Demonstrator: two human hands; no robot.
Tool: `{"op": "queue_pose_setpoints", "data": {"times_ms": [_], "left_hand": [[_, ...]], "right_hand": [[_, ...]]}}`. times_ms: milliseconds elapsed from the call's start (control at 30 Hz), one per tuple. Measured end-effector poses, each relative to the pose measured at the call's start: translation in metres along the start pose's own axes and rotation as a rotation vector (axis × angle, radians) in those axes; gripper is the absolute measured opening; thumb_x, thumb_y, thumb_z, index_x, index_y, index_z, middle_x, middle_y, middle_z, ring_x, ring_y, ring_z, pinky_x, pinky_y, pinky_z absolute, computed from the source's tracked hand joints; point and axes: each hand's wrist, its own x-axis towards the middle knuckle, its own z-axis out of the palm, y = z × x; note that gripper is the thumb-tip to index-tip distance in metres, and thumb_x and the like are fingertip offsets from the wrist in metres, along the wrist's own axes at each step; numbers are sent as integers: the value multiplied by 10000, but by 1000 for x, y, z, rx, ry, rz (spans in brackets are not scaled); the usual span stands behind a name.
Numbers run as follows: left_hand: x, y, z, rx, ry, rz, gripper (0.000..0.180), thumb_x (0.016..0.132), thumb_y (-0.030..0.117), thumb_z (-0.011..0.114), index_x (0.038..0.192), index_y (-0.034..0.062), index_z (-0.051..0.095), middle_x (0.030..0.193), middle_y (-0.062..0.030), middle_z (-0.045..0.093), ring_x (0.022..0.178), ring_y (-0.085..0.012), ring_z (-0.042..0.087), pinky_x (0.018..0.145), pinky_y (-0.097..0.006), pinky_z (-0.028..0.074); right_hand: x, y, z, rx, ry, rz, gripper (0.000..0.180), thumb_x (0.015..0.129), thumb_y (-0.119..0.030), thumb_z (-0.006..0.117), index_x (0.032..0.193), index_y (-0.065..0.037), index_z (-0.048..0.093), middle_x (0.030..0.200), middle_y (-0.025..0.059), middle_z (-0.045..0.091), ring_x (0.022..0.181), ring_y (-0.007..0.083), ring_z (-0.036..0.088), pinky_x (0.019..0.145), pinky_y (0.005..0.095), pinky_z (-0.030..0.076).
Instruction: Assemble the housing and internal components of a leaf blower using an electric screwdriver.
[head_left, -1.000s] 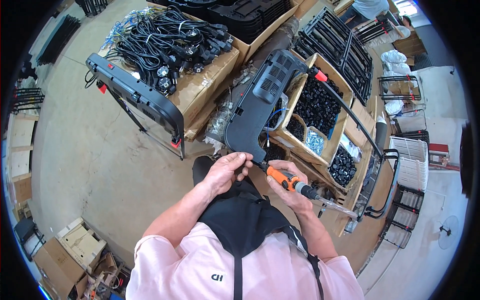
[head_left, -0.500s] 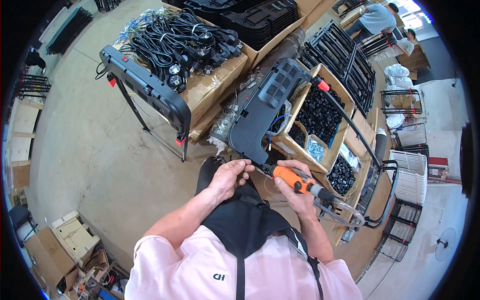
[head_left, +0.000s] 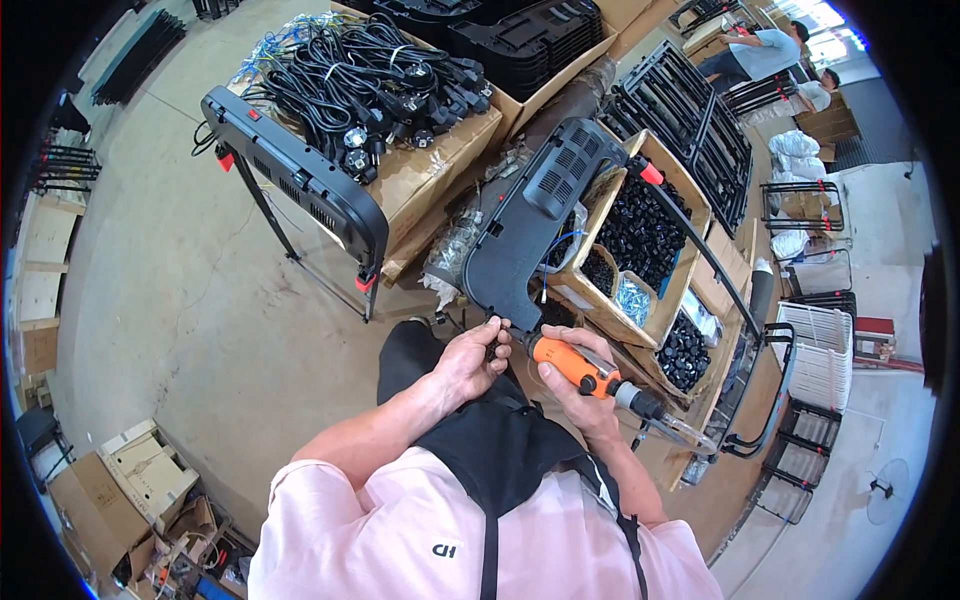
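Note:
My right hand is wrapped around an orange air screwdriver with a hose at its back end. The driver's tip points left, at the near end of a black plastic housing with vent slots. Just left of that tip, the fingers of my left hand are pinched together at the housing's near corner. Something small and dark shows in the curled left fingers, too small to name. A black metal frame with a red clip stands by the housing's far end.
A wooden bin on the right holds black knobs and bags of screws. Coiled black power cords lie on a carton ahead. Another black housing stands on legs at left. Two people are at the far right.
The screwdriver has shifted slightly left. My left hand has moved a little right, and its fingertips are now closer to the driver's tip.

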Motion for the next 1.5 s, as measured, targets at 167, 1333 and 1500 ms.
{"op": "queue_pose_setpoints", "data": {"times_ms": [167,1333,1500], "left_hand": [[1,-1,0,1,8,27,241,1132,325,536,1129,105,633,878,20,594,737,-116,516,643,-261,441],[-18,31,-31,291,89,109,284,1099,336,615,1108,77,732,901,17,718,677,-77,583,586,-249,446],[-16,31,-23,222,167,89,321,1111,383,581,1125,91,715,853,42,662,677,-86,544,597,-247,421]], "right_hand": [[8,-7,9,-33,-15,69,450,912,-44,796,1321,-40,607,1333,158,687,1238,246,666,1080,399,537],[59,-3,37,-267,-188,81,314,884,-74,799,1176,-48,684,1233,129,742,1077,239,751,954,354,589],[60,-17,37,-311,-191,135,358,892,-82,806,1225,-50,678,1220,115,746,1068,213,746,959,342,583]]}}
